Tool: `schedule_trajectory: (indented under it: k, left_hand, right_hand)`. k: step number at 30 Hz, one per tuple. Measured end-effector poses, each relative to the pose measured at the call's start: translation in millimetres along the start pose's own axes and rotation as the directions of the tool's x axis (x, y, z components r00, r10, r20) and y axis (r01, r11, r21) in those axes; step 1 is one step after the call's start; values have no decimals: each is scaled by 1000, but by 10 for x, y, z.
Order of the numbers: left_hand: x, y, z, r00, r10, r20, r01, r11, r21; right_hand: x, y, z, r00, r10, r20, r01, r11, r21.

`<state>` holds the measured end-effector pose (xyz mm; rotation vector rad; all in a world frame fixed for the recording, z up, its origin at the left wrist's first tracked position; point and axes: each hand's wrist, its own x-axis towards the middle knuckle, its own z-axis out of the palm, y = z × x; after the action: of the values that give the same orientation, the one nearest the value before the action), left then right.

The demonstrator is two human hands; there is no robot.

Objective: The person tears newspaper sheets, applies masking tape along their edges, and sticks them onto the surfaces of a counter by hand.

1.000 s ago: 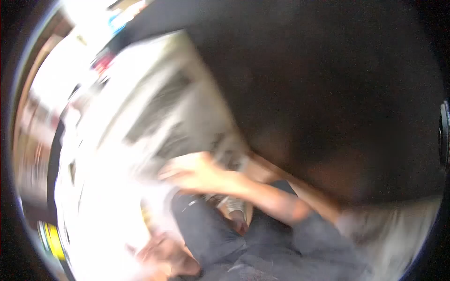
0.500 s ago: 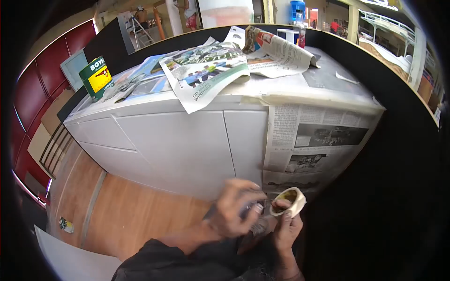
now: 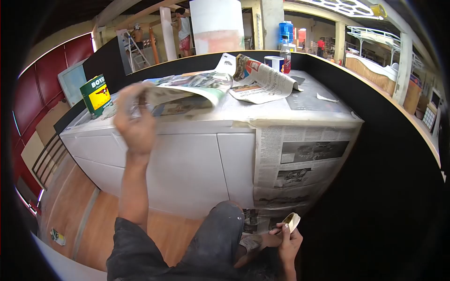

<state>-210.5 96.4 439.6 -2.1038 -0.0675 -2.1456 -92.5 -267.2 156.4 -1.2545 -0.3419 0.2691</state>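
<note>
My left hand (image 3: 136,117) is raised at the front left edge of the white cabinet (image 3: 187,164). Its fingers are closed on the near edge of a newspaper sheet (image 3: 206,89), which is lifted and curls over the top; motion blurs both. Low on the right, near my knee, my right hand (image 3: 288,243) grips a roll of masking tape (image 3: 293,222), thumb outside and fingers partly through the ring. A second crumpled newspaper (image 3: 265,86) lies on the cabinet top, right of the lifted sheet. More newsprint (image 3: 304,164) covers the right part of the cabinet front.
A green and yellow paint can (image 3: 97,97) stands at the cabinet's left end. Toward the back right are a blue and white can (image 3: 274,63) and a bottle with red liquid (image 3: 286,61). Black panels (image 3: 365,93) border the back and right. Two people work near a ladder (image 3: 137,51) beyond.
My left hand has left the tape roll, moved up and left, and taken hold of the newspaper, lifting its near edge. My right hand keeps the roll, now lower and tilted. The view has tipped upward.
</note>
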Motion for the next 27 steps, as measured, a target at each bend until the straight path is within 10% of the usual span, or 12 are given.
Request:
schedule_trajectory:
  k: [3, 6, 9, 18, 24, 27]
  left_hand:
    - [9, 395, -451, 959, -88, -269, 142, 971, 190]
    - [79, 1193, -772, 966, 253, -50, -258, 956, -136]
    - [125, 1781, -557, 729, 672, 130, -488, 643, -590]
    - [-365, 2654, -290, 753, 626, 203, -43, 354, -934]
    - [-731, 3140, -31, 709, 687, 159, 333, -127, -934]
    - [-1111, 3404, -83, 525, 833, 175, 551, -175, -816]
  right_hand:
    - [-60, -275, 22, 995, -77, 65, 80, 996, -41]
    - [-85, -506, 143, 931, -344, 123, 345, 938, 14]
    - [-105, -697, 311, 784, -597, 172, 597, 800, 56]
    - [-785, -435, -431, 823, -551, -140, 506, 822, -261]
    - [-1223, -195, -878, 689, -586, -426, 401, 798, -449]
    - [-1437, -66, -1028, 580, -626, -521, 357, 771, -528]
